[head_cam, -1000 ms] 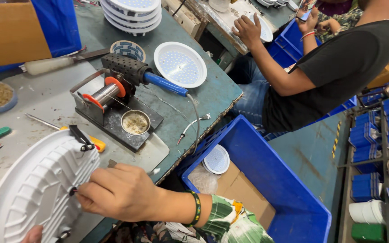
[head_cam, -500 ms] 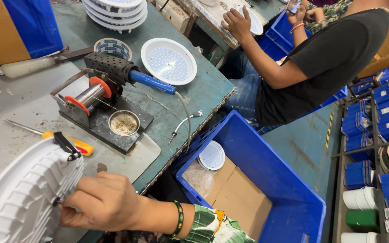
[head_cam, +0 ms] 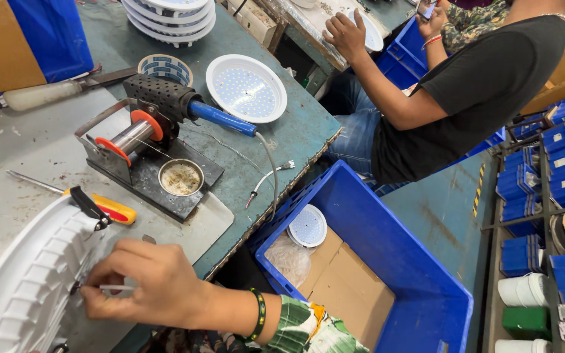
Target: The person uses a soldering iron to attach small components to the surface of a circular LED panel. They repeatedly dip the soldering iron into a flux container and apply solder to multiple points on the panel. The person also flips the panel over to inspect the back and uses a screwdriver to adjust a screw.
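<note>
Pinching wire (head_cam: 116,287) now, right hand (head_cam: 155,281) lower

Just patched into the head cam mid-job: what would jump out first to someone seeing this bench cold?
Probably the big white ribbed lamp housing at lower left, where the right hand pinches a thin white wire against its rim. Next, the soldering iron with its blue handle, resting in a metal stand mid-bench. Below the bench edge sits a bright blue bin holding cardboard and one small round LED disc.
</note>
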